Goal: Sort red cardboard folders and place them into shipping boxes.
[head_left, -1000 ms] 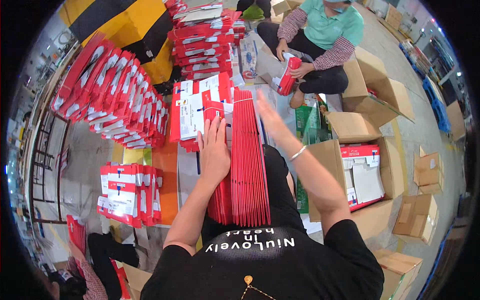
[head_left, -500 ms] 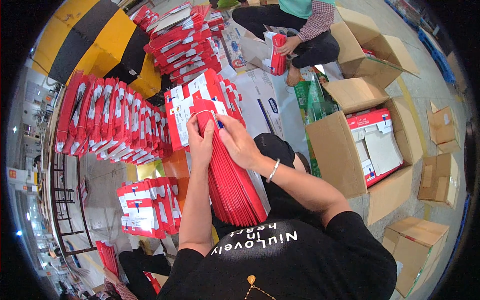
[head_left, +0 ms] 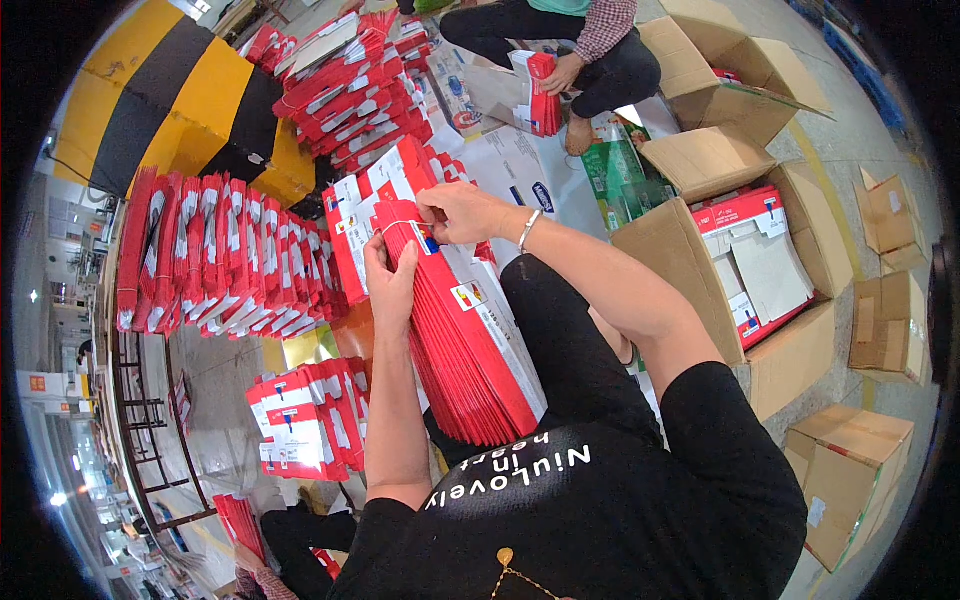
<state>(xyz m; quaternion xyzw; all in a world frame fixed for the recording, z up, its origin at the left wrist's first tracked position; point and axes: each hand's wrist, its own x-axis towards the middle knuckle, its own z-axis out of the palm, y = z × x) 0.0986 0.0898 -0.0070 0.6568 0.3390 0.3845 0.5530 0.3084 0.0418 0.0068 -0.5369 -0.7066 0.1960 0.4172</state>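
Note:
A thick bundle of flat folded red-and-white cartons [head_left: 465, 350] leans lengthwise against my front, its folded edges fanned out toward me. Around its far end runs a thin pale band [head_left: 399, 222]. My left hand [head_left: 393, 285] grips the left side of the bundle just below the band, thumb on top. At the far right corner my right hand [head_left: 465, 212], a bracelet at its wrist, is closed with bent fingers at the band; the fingertips are partly hidden. Directly beyond the bundle lies another stack of the same cartons [head_left: 345, 215].
Long rows of carton bundles [head_left: 225, 250] stand at left, with a smaller stack [head_left: 295, 420] nearer. At right an open cardboard box [head_left: 670, 290] holds packed cartons. Beyond sits a co-worker [head_left: 600, 60] holding cartons. A yellow-and-black striped block [head_left: 200, 90] rises far left.
My right hand has lifted off the bundle's top face and moved up and away to its far right corner, uncovering the printed side. My left hand keeps its grip, slightly lower.

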